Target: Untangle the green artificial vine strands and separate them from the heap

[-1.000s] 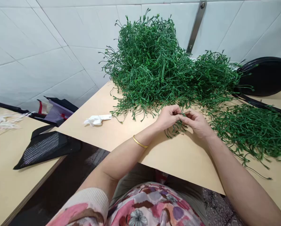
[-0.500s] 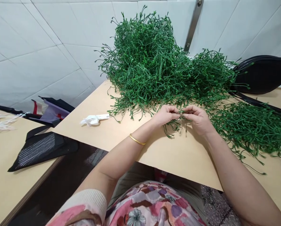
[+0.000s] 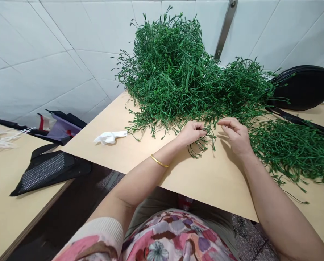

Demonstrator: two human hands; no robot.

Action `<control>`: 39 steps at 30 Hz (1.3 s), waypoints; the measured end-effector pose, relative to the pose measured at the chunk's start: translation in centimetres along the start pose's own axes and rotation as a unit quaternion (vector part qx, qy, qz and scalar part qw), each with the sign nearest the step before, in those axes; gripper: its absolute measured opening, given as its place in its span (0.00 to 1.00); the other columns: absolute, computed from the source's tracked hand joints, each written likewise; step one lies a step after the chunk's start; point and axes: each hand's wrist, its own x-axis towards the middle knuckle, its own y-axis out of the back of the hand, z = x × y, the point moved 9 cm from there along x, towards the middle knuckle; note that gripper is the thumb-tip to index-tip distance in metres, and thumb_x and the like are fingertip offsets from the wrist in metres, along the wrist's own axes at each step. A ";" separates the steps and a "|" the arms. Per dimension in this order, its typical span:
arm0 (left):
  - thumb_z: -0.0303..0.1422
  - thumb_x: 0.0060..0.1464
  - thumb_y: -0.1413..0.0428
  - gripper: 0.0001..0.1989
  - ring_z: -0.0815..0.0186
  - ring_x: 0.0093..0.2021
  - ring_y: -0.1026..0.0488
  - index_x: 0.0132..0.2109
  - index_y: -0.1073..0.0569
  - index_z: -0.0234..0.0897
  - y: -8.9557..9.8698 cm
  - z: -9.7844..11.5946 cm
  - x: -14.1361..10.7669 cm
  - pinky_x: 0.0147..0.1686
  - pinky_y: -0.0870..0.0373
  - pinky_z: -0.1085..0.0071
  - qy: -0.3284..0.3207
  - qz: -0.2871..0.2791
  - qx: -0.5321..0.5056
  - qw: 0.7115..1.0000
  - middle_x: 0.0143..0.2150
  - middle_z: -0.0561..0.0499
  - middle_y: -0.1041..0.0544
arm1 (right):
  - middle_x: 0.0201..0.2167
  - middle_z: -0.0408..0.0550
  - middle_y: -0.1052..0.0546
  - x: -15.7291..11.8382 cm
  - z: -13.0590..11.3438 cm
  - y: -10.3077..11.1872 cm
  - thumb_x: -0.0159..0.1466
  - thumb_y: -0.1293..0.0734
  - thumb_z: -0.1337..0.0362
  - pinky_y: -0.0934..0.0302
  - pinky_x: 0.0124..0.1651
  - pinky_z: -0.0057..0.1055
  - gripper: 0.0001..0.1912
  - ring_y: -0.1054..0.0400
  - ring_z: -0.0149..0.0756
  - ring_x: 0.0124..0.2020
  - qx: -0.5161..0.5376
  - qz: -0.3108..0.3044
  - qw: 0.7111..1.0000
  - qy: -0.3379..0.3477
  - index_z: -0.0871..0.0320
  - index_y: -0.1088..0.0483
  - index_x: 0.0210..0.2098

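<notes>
Between the thumb and fingers of my left hand [image 3: 192,134] is a small bunch of green artificial stems [image 3: 199,148], its thin branches drooping over the table. My right hand [image 3: 236,136] is a short way to the right, apart from that bunch. Its thumb and forefinger are slightly parted, and I see nothing between them. Behind both hands rises a big tangled heap of the same green stems [image 3: 173,72]. A flatter pile of green stems [image 3: 295,148] lies to the right of my right hand.
A crumpled white strip [image 3: 110,137] lies on the tan table [image 3: 151,156], left of my hands. A black bag [image 3: 304,87] sits at the back right. On another table at left are a black mesh pouch [image 3: 45,172] and white strands [image 3: 4,139]. Tiled wall [image 3: 55,32] stands behind.
My right hand has come away from the bunch and moved right, its fingers parting. My left hand keeps hold of the stems in nearly the same place.
</notes>
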 end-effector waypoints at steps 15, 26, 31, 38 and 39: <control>0.28 0.41 0.46 0.10 0.77 0.21 0.48 0.19 0.40 0.34 -1.2 0.7 -0.9 0.24 0.52 0.74 0.006 -0.042 0.061 0.997 0.17 0.59 0.44 | 0.32 0.46 0.23 -1.3 1.3 -4.2 0.52 0.29 0.52 0.38 0.37 0.33 0.16 0.32 0.34 0.33 0.127 -0.151 0.969 -0.152 0.57 0.23 0.34; 0.31 0.41 0.43 0.08 0.77 0.20 0.49 0.22 0.34 0.33 -1.2 0.1 -0.8 0.23 0.54 0.73 0.042 -0.037 -0.027 0.998 0.17 0.58 0.42 | 0.22 0.40 0.30 -1.4 2.1 -4.2 0.43 0.25 0.54 0.44 0.29 0.29 0.17 0.39 0.28 0.24 0.177 -0.141 0.955 -0.191 0.58 0.29 0.25; 0.31 0.42 0.43 0.09 0.77 0.21 0.47 0.21 0.34 0.32 -1.0 0.4 -0.9 0.24 0.52 0.73 0.051 -0.029 -0.056 0.997 0.18 0.57 0.41 | 0.19 0.37 0.35 -1.5 1.9 -4.5 0.43 0.25 0.51 0.51 0.26 0.27 0.20 0.46 0.24 0.22 0.156 -0.161 0.955 -0.195 0.58 0.32 0.23; 0.31 0.44 0.44 0.09 0.76 0.23 0.44 0.22 0.35 0.32 -1.6 0.2 -0.6 0.26 0.49 0.75 0.009 -0.037 -0.043 0.998 0.20 0.57 0.38 | 0.22 0.40 0.31 -1.5 2.8 -4.1 0.44 0.25 0.51 0.44 0.31 0.28 0.20 0.39 0.27 0.25 0.182 -0.192 0.944 -0.196 0.58 0.30 0.27; 0.30 0.43 0.44 0.08 0.76 0.23 0.43 0.23 0.34 0.32 -1.9 0.2 -0.6 0.26 0.48 0.75 0.008 -0.048 -0.052 0.997 0.20 0.57 0.38 | 0.21 0.40 0.32 -1.4 2.9 -4.1 0.45 0.25 0.50 0.44 0.30 0.28 0.20 0.40 0.27 0.24 0.184 -0.184 0.946 -0.194 0.58 0.30 0.26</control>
